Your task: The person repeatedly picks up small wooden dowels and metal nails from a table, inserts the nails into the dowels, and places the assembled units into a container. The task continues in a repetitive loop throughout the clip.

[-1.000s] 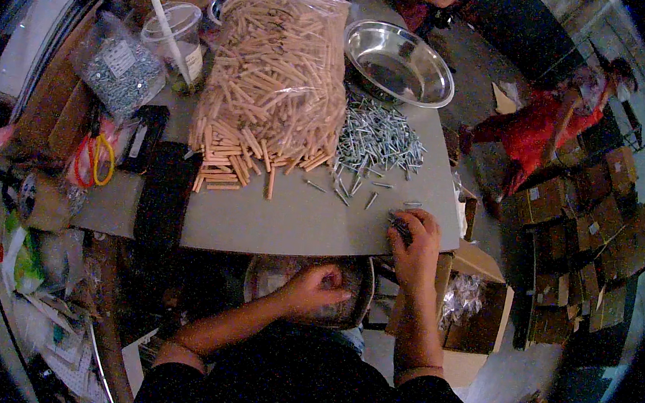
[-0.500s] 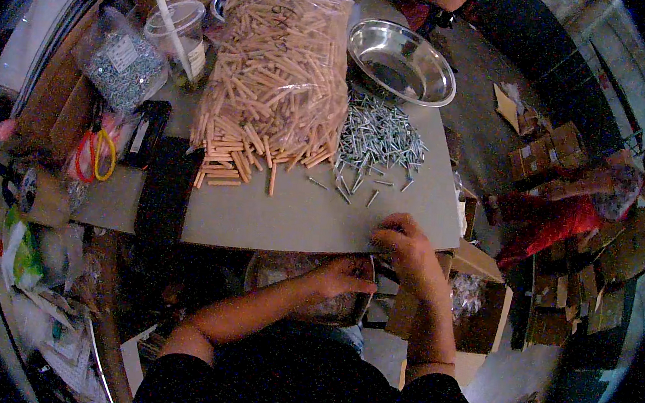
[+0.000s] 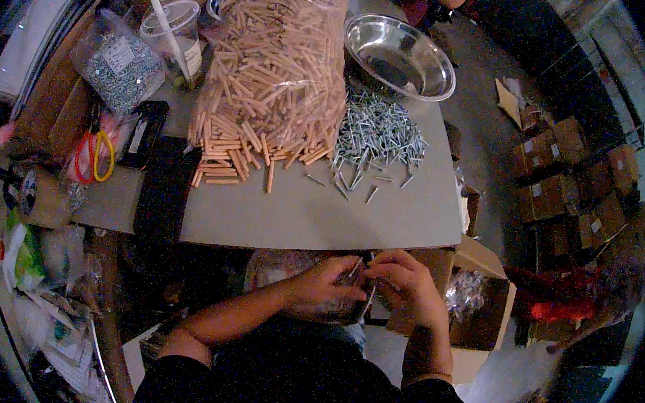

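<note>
Below the table's front edge, my left hand [image 3: 323,284] and my right hand [image 3: 404,279] come together, fingertips nearly touching. A thin silvery piece [image 3: 355,267] shows at the fingers of my left hand. The fingers of my right hand are pinched, and what they hold is too small to make out. Under them, over my lap, is a basin [image 3: 263,268], partly hidden by my left forearm. On the table ahead, a clear bag of wooden dowels [image 3: 273,67] spills toward me. Beside it lies a heap of silvery screws [image 3: 378,133], with several loose ones nearer me.
A shiny metal bowl [image 3: 400,55] stands behind the screws. To the left are a bag of small metal parts [image 3: 120,65], a plastic cup [image 3: 170,31] and scissors with red and yellow handles [image 3: 102,158]. An open carton [image 3: 482,307] stands right; beyond, a person in red [image 3: 566,311].
My right hand has come down off the table's front edge to meet my left hand, which has turned slightly upward. The person in red at the right has moved lower in view.
</note>
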